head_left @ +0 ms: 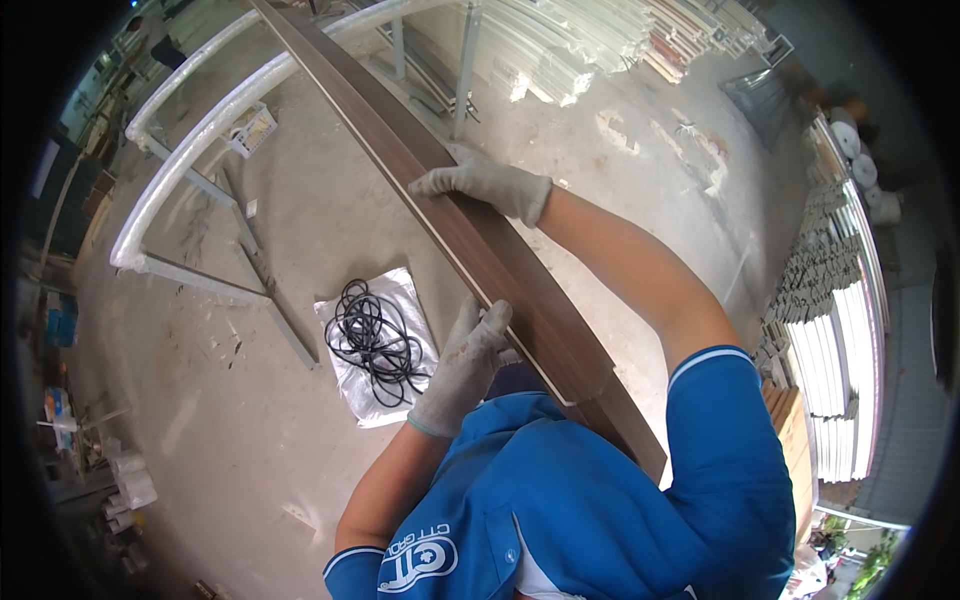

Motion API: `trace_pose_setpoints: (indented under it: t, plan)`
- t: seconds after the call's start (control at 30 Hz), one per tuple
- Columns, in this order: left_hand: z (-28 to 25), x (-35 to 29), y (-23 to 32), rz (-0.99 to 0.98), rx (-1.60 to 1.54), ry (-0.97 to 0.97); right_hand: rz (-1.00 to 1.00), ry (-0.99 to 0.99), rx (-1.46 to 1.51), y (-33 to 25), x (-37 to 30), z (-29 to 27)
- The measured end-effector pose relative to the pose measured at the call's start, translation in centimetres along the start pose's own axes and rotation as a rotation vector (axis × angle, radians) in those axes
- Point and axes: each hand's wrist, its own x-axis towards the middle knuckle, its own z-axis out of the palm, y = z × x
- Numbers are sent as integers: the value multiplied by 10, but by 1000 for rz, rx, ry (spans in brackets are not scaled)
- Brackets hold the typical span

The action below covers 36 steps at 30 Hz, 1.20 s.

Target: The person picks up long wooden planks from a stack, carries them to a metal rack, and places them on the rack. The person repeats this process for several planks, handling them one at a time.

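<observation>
Boards [495,250] cross the rack [205,127], likely for support | near side of rack: right hand [490,185] clasps their top, left hand [462,360] grips their left edge, apparently steadying them

blue short-sleeved shirt [590,480] with white-striped cuffs [708,358], white chest emblem [420,565], pale grey gloves [497,187]

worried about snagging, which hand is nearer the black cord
Left. The left hand is just right of the black cord in the picture, at the left edge of the brown board; the right hand is farther up and right, laid across the board.
</observation>
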Motion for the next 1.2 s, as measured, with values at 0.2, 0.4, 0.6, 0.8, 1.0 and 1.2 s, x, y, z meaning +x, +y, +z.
trace_pose_setpoints:
  t: [0.2,0.4,0.6,0.8,1.0,1.2]
  plan:
    - [10,-14,-21,31,189,114,-154,29,-85,11,-45,6]
    - [24,-30,19,836,1704,287,-90,97,-357,45,-203,-39]
    - [50,12,48,797,2293,-498,-42,401,76,119,-385,-42]
    - [84,32,43,437,2421,-725,48,619,690,169,-452,57]
    - [84,12,31,698,2343,-833,-37,767,1126,148,-413,106]
    - [115,-32,-27,596,2038,-993,69,856,1214,121,-405,110]
